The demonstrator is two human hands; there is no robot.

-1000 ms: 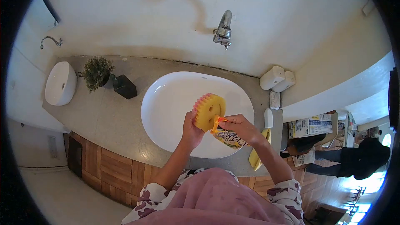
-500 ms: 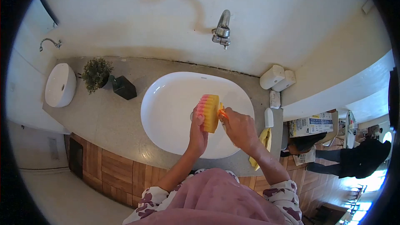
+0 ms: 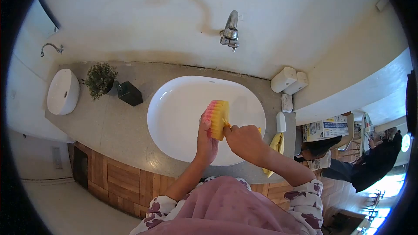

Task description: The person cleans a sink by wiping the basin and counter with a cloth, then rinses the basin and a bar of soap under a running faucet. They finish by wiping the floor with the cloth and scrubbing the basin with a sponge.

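Observation:
A pink and yellow ridged sponge (image 3: 219,120) stands upright over the white oval basin (image 3: 174,113). My left hand (image 3: 206,144) is closed round its pink side, thumb on the front. My right hand (image 3: 247,145) is closed on a thin orange tool (image 3: 227,125); its tip meets the sponge's yellow face and its other end pokes out behind the fist. Fingers cover most of the tool, so its kind cannot be made out.
A chrome tap (image 3: 230,32) juts from the wall above the basin. Left on the counter are a potted plant (image 3: 100,79) and a dark bottle (image 3: 129,93). A yellow cloth (image 3: 276,148) hangs over the right edge. Another person (image 3: 370,161) bends beyond cardboard boxes (image 3: 324,129).
My right hand has turned and moved down, bringing the orange tool's tip against the sponge's yellow face. My left hand keeps its hold. The other person now leans over more.

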